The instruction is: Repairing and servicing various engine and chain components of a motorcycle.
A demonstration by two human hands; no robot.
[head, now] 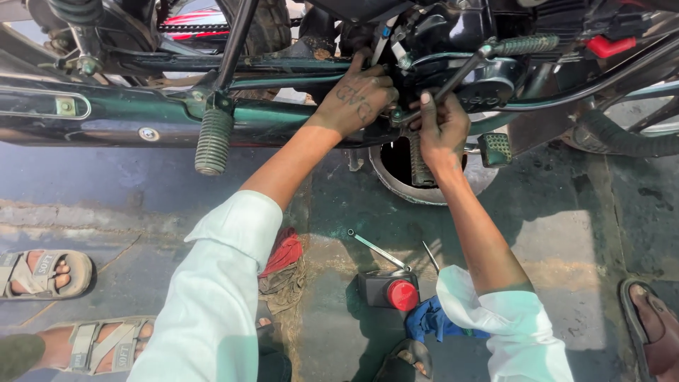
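The greasy left hand [357, 99] is pressed open against the black motorcycle engine [453, 64]; the right hand [442, 131] is closed around a thin metal tool [453, 81] there. Work appears unfinished: a loose steel spanner [378, 250] lies on the floor [566, 233].

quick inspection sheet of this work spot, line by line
surface: stained concrete floor, dark patches under the engine
job's things: motorcycle engine; thin metal tool at its lower side; metal pan below
clutter: spanner, red-capped black part, red rag, blue cloth
grippers: left hand pressed flat on the engine; right hand gripping the tool
cables: hoses at right
surroundings: footpeg, exhaust pipe; sandalled feet of a bystander at left
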